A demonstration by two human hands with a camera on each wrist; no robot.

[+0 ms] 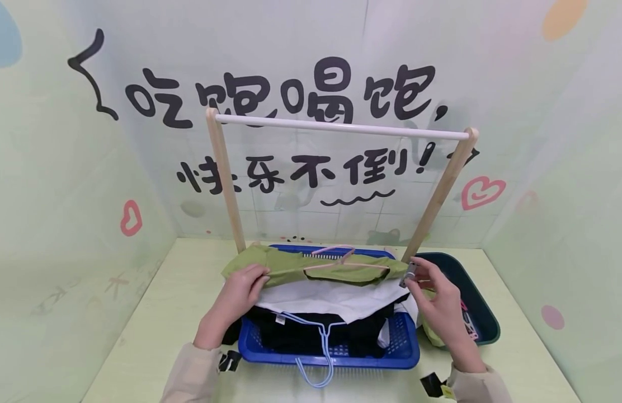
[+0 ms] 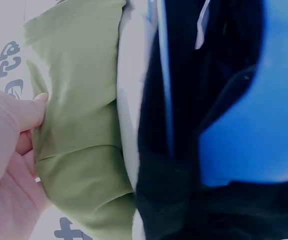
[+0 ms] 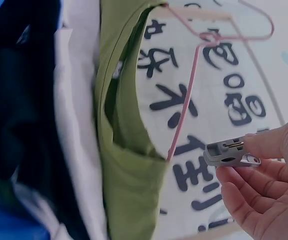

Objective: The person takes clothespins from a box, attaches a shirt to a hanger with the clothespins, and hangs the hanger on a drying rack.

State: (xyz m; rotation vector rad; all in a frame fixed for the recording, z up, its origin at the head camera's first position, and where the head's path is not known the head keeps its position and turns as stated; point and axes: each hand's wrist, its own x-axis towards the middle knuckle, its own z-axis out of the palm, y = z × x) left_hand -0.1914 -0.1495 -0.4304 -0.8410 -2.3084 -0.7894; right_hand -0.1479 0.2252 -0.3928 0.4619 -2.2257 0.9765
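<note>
Back wall (image 1: 271, 33): black "吃饱喝饱," (image 1: 333, 92) above "快乐不倒!" (image 1: 313, 168)

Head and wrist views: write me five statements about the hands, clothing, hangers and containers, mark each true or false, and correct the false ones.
1. The right hand holds a small grey clothes peg. True.
2. The left hand holds a second clothes peg. False: the left hand pinches the green fabric garment.
3. The ends of the thin pink hanger go into the green fabric garment's neck opening. True.
4. The thin light-blue hanger hangs from the round white crossbar. False: the thin light-blue hanger lies low, its hook reaching past the front rim of the blue plastic basket.
5. The dark green tub stands on the person's left. False: the dark green tub stands on the right.
</note>
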